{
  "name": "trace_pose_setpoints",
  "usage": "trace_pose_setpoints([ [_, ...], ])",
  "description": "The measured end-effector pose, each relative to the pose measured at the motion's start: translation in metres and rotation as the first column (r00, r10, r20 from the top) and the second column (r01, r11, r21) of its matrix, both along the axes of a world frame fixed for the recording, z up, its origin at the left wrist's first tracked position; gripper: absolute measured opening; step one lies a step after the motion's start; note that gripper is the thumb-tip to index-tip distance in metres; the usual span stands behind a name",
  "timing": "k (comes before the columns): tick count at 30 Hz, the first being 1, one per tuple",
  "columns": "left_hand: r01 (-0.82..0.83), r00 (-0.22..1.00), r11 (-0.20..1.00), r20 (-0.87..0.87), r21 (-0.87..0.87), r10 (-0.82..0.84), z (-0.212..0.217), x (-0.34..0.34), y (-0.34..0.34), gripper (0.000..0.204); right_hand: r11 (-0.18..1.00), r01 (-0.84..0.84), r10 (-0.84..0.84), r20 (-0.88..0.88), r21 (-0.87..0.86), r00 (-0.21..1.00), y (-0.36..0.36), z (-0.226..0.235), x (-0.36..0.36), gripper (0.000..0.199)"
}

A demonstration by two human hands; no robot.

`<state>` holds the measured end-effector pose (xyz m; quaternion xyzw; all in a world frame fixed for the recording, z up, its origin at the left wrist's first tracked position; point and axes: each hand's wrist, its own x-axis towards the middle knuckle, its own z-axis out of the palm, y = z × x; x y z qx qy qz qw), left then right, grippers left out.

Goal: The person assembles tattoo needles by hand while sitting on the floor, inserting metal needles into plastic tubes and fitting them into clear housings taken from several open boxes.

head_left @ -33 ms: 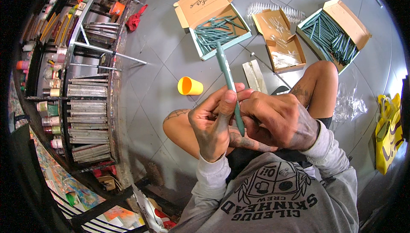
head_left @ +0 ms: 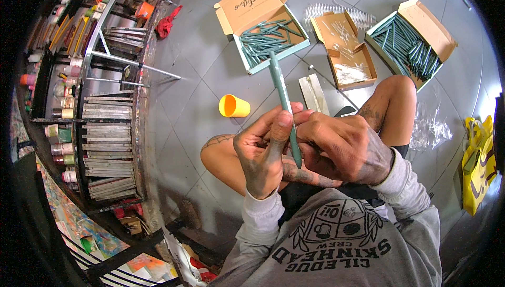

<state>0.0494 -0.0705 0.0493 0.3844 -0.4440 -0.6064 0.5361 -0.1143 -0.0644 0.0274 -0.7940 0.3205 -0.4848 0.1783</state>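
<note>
Left hand [head_left: 265, 147] grips green pen [head_left: 284, 100] over crossed legs [head_left: 397, 100]; right hand [head_left: 336, 145] curled against it, hold hidden. Yellow cup [head_left: 234, 106] leftward, flat strip [head_left: 314, 95] rightward. Beyond: small carton [head_left: 360, 55] between left pen box [head_left: 250, 6] and right pen box [head_left: 428, 21].

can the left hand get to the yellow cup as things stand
Probably yes: the yellow cup lies near the left hand with nothing visible between them, though that hand holds the green pen.
</note>
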Motion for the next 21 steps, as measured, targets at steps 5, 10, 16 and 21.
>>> trace_pose_setpoints([
  [5,0.0,0.998,1.0,0.062,-0.014,0.001,-0.006,0.004,-0.001,0.03,0.999,-0.035,0.036,-0.007,0.033,0.999,0.0,0.004,-0.002,0.024],
  [10,0.02,0.996,1.0,0.089,-0.009,-0.019,-0.01,0.006,-0.002,0.034,1.0,-0.025,0.026,-0.023,0.01,0.999,-0.002,0.003,-0.003,0.026],
  [16,0.093,0.934,0.994,0.35,-0.052,-0.069,-0.011,0.008,0.001,0.036,0.996,0.074,-0.074,-0.003,0.043,0.997,-0.004,-0.007,0.002,0.025],
  [21,0.383,0.829,0.907,0.368,0.174,-0.421,-0.013,0.034,0.013,0.035,0.97,-0.004,-0.008,0.051,0.245,0.999,0.007,-0.021,0.002,0.028],
])
